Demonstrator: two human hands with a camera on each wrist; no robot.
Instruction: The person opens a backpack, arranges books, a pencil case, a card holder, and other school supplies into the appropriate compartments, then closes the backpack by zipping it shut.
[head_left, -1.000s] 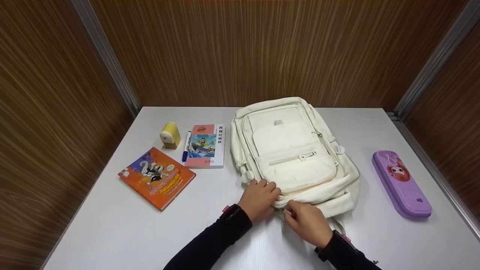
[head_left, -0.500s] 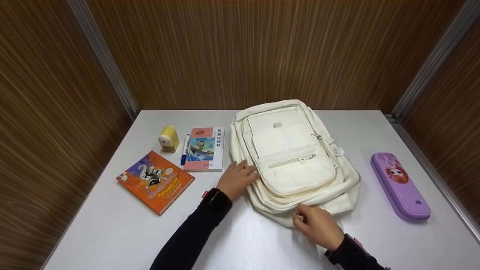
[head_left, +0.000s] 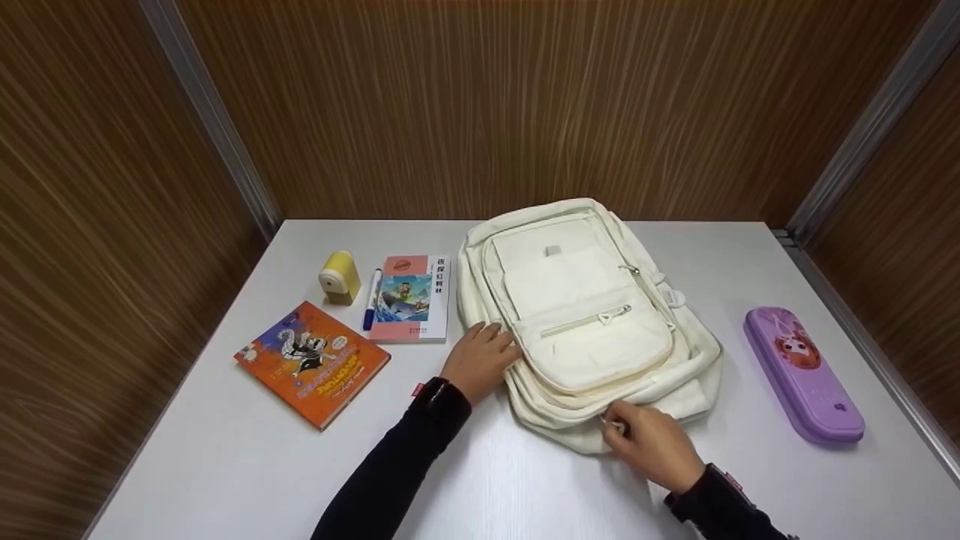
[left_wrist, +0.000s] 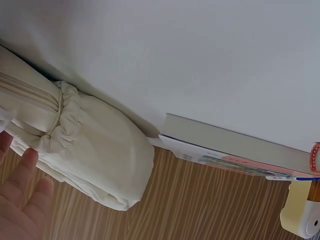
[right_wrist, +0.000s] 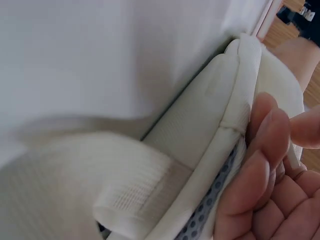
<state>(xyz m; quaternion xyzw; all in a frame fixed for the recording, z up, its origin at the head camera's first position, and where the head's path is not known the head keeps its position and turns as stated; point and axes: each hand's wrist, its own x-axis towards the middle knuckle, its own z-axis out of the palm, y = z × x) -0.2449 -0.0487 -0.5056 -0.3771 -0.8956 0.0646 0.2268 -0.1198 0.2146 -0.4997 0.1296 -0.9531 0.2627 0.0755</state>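
Observation:
A cream backpack (head_left: 589, 300) lies on the white table, front pockets facing up. My left hand (head_left: 480, 364) rests on its left side, fingers spread and fairly straight. In the left wrist view, the fingertips (left_wrist: 31, 159) lie against the fabric beside a gathered side pocket (left_wrist: 67, 120). My right hand (head_left: 654, 444) is at the bag's near edge, thumb and curled index finger pinching a small pale zipper pull. In the right wrist view, the curled fingers (right_wrist: 270, 135) press against the bag's piped edge, with grey mesh and a strap (right_wrist: 132, 185) beside them; the fingers mostly hide the pull.
Left of the bag lie a pink-and-white book (head_left: 409, 300), a marker (head_left: 373, 300) and an orange book (head_left: 315, 364). A yellow pencil sharpener (head_left: 340, 277) stands behind them. A purple pencil case (head_left: 805, 375) lies at the right. Wood-grain panels (head_left: 480, 105) enclose the table.
My left hand has moved from the bag's near left corner up to its left side. My right hand has slid rightward along the near edge, keeping its pinch.

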